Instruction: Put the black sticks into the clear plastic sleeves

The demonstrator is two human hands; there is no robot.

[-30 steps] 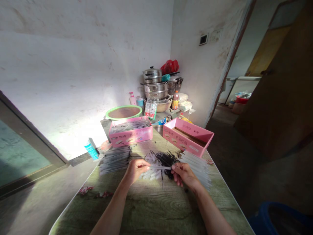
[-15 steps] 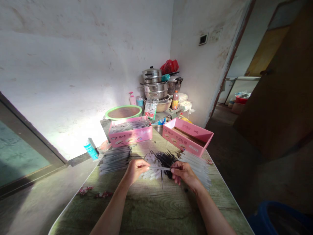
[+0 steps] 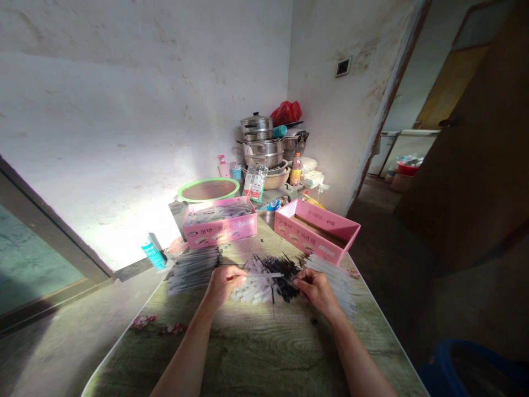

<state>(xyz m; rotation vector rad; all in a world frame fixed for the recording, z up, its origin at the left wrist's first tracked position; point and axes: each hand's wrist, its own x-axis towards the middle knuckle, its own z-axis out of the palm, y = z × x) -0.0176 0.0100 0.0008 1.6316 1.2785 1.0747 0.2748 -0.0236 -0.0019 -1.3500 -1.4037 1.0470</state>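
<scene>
My left hand pinches one end of a slim translucent white tube, which points right above the piles. Just past the tube's free end is my right hand, its thumb and fingers closed; whatever is between them is too small to make out. Beneath the tube lie a pile of short white pieces and a heap of thin black pieces. Grey-filled tubes are stacked beside my left hand. Paler tubes lie beside and partly behind my right hand.
A pink box full of similar tubes stands at the back left of the table. Another pink box sits at the back right. Behind them are a green-rimmed basket, stacked pots and a bottle.
My right hand has come off the tube's right end and shifted slightly right. The tube stays in my left hand, which has risen a little.
</scene>
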